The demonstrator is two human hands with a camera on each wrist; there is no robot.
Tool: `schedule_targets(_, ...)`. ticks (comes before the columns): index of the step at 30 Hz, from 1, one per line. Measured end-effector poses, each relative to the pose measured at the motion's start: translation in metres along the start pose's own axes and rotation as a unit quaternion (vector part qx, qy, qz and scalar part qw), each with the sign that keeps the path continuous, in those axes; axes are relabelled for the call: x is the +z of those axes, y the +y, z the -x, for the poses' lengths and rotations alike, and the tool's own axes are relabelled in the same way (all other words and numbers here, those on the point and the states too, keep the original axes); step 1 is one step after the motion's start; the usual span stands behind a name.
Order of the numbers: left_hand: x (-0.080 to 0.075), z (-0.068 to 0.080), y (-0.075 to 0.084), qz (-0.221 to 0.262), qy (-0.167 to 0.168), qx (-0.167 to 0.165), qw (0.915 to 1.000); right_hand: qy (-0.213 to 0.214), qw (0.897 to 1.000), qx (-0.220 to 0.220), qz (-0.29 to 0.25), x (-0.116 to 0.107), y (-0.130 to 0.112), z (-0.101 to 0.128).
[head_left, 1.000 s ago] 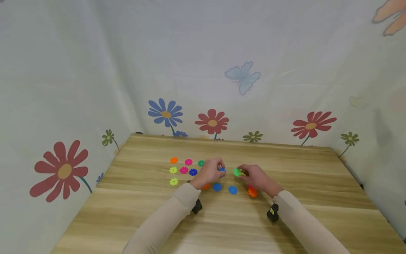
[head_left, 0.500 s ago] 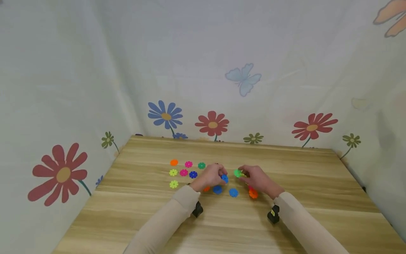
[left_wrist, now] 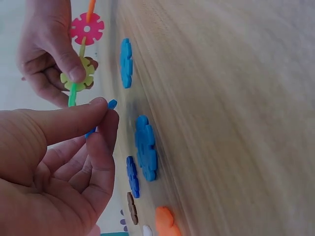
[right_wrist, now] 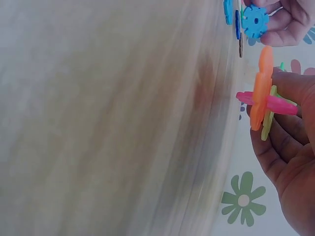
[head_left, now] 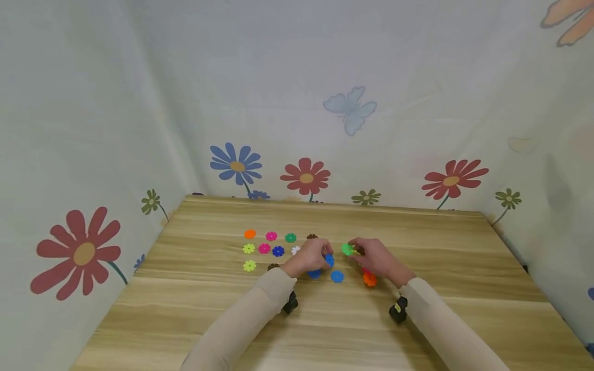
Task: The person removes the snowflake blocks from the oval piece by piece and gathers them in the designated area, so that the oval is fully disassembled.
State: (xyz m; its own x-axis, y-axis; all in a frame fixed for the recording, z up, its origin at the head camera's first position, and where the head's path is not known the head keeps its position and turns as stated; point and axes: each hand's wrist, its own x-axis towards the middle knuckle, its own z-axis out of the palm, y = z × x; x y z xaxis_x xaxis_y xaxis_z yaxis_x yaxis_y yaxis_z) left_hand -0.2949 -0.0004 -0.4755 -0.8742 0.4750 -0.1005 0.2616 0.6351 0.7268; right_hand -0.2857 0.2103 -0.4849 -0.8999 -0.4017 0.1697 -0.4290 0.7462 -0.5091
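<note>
My left hand [head_left: 310, 256] pinches a blue notched plastic disc [right_wrist: 255, 21] between thumb and fingertips, tilted up off the table. Facing it, my right hand [head_left: 378, 258] grips a chain of interlocked discs. Its green disc [head_left: 347, 249] points toward the left hand. A yellow disc [left_wrist: 89, 71] sits under the right thumb, followed by a pink disc [left_wrist: 96, 32] and an orange disc [right_wrist: 262, 81] at the far end. In the head view a gap separates the blue disc from the green one. The fingers partly hide the chain.
Two loose blue discs [head_left: 337, 276] lie on the wooden table [head_left: 334, 330] just below the hands. Several other loose discs, among them a dark blue one [head_left: 278, 251], spread to the left. A flower-print cloth [head_left: 394, 129] hangs behind the table.
The blue disc in my left hand has turned to show more of its face and come slightly lower. My right hand stays nearly still with the chain. The head view has shifted slightly.
</note>
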Motion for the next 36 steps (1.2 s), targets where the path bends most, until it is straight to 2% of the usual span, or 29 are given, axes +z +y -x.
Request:
schedule_targets(6,0.007,-0.001,-0.002,-0.047,-0.001,0.007,0.9989,-0.007,1.000,0.020,-0.004,0.003,0.000,0.002)
schedule_targets(13,0.009,-0.005,-0.002,-0.128,0.016,0.020,0.9914,-0.010,1.000,0.027,0.000,0.002,-0.003,0.002)
schedule_targets(21,0.008,-0.005,-0.002,-0.143,0.021,0.011,0.9894,-0.011,1.000,0.027,0.004,0.004,-0.002,0.001)
schedule_targets(28,0.006,-0.005,-0.006,-0.134,0.030,0.027,0.9902,-0.015,1.000,0.025,-0.002,0.004,-0.002,-0.001)
schedule_targets(31,0.005,-0.005,-0.008,-0.112,0.043,0.033,0.9922,-0.012,1.000,0.021,-0.009,0.005,-0.001,-0.001)
schedule_targets(36,0.008,-0.005,-0.012,-0.002,0.060,0.012,0.9981,-0.014,1.000,0.004,-0.007,0.008,-0.001,-0.003)
